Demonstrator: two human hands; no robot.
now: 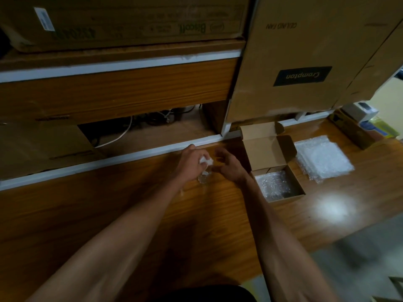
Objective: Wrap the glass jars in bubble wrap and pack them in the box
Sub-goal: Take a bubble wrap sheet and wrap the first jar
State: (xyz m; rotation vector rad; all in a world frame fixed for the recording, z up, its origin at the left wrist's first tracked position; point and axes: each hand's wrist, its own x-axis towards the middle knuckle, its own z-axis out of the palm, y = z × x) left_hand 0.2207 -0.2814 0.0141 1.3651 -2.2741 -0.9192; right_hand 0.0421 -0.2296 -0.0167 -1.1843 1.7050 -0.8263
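Observation:
A small clear glass jar (204,178) stands on the wooden table (130,214) between my hands. My left hand (190,163) grips it from the left and pinches a white crumpled piece (206,161) above it. My right hand (229,165) hovers just right of the jar with curled fingers, and whether it touches the jar is unclear. To the right sits a small open cardboard box (297,185) with bubble-wrapped items (272,185) inside. Further right lies a stack of bubble wrap sheets (322,159).
Large cardboard cartons (305,51) and a wooden shelf unit (120,90) rise along the far edge of the table. Cables (122,134) lie in a recess under the shelf. More small boxes (353,129) stand at the far right. The table's front edge (283,264) runs diagonally at the lower right.

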